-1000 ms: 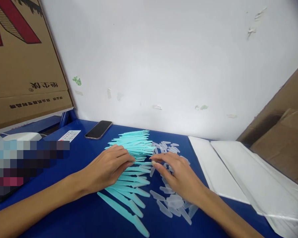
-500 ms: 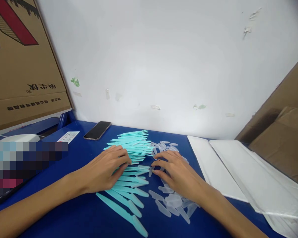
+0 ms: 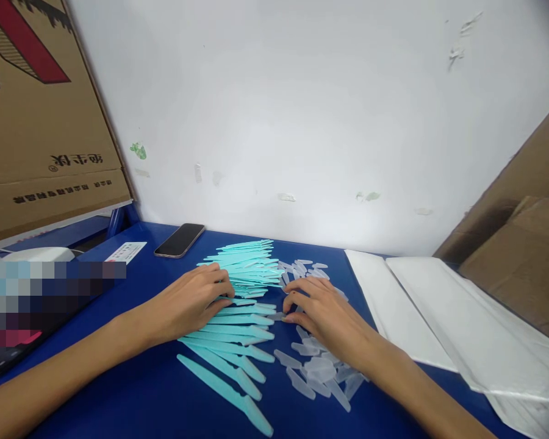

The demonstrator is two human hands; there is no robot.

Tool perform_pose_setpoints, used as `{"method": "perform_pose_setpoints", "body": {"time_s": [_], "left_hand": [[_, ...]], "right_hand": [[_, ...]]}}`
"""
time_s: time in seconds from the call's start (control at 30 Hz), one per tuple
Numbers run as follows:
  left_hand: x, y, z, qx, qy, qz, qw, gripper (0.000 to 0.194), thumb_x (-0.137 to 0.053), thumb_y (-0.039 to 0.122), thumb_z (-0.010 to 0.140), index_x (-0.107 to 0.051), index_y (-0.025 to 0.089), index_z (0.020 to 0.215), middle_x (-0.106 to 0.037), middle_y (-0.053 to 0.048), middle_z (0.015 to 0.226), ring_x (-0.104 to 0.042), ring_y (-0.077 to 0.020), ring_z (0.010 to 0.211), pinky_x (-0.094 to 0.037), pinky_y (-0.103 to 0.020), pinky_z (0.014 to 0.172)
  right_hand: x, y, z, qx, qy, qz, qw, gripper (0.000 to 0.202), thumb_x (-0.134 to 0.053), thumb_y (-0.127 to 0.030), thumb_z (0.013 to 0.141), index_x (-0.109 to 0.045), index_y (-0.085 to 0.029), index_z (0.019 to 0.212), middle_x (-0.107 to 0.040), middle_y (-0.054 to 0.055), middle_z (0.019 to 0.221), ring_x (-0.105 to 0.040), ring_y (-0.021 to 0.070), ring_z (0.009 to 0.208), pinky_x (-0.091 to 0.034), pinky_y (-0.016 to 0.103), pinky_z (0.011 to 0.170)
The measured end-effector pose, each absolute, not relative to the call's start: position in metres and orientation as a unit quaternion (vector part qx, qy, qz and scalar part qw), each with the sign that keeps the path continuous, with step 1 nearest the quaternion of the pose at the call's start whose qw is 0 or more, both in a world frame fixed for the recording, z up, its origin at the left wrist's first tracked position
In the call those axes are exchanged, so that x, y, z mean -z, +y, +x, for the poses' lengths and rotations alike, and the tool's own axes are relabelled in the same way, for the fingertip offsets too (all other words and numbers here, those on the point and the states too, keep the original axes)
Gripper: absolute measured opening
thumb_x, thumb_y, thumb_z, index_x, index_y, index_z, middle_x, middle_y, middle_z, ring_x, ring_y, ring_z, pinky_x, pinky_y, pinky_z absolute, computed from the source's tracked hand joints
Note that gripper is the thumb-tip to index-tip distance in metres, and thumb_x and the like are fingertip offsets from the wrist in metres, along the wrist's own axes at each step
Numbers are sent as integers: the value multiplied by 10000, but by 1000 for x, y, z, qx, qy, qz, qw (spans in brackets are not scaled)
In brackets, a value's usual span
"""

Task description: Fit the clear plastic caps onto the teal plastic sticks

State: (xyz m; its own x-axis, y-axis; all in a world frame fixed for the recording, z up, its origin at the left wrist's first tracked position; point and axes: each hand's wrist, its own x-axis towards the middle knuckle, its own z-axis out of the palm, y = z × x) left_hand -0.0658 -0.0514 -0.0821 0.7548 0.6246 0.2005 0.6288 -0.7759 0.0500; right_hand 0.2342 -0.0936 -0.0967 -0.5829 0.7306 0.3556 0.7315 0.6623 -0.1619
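Note:
Turquoise eyebrow razors [image 3: 244,268] lie in a dense pile, with more spread out in a fan [image 3: 226,378] nearer me. My left hand [image 3: 194,302] rests over the left ends of the razors, thumb and fingers pinched on one eyebrow razor [image 3: 243,302] whose far end points right. Clear plastic blade caps [image 3: 320,369] are scattered to the right of the razors. Over them is my right hand [image 3: 318,305], its thumb and fingertips closed on one clear cap [image 3: 278,316] that points left toward the razor ends.
A phone [image 3: 180,241] and a printed card [image 3: 125,252] lie at the back left of the blue table [image 3: 137,402]. White flat packets [image 3: 457,311] are at the right. Cardboard boxes [image 3: 41,134] stand on both sides, and a white wall [image 3: 302,110] rises behind.
My left hand has shifted slightly left and up with a razor between its fingers. The cap at my right fingertips has turned from upright to lying level, pointing left.

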Motion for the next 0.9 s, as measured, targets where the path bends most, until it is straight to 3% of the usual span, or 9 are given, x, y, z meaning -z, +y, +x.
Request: {"method": "perform_pose_setpoints", "body": {"time_s": [0.4,0.6,0.73,0.9], "left_hand": [[85,-53,-61,106,-321,-940,41,215,-434,236,1072,-615,186,969,-619,-45,926,-579,-206,859,-445,-355,860],[81,-58,-60,151,-311,-938,17,195,-371,246,1091,-555,184,1071,-623,-39,910,-550,-193,780,-415,-303,687],[81,-58,-59,192,-262,-944,49,176,-391,237,1093,-560,190,1099,-641,-29,927,-535,-190,797,-408,-307,714],[80,-60,-58,214,-250,-943,48,161,-433,242,1087,-582,188,1111,-657,-29,959,-549,-187,843,-416,-315,773]], "right_hand": [[98,-93,233,36,-898,-392,194,18,-669,-215,975,-683,-215,963,-703,53,1157,-653,232,1094,-488,404,917],[100,-91,233,72,-909,-374,169,42,-677,-205,968,-683,-186,1005,-693,81,1171,-648,254,1096,-484,426,909],[101,-91,228,69,-911,-373,162,130,-671,-240,976,-665,-179,1091,-695,72,1142,-650,254,1088,-490,431,903],[101,-93,227,56,-907,-380,175,58,-682,-185,964,-657,-201,1014,-699,44,1089,-655,223,1051,-485,394,893]]}}
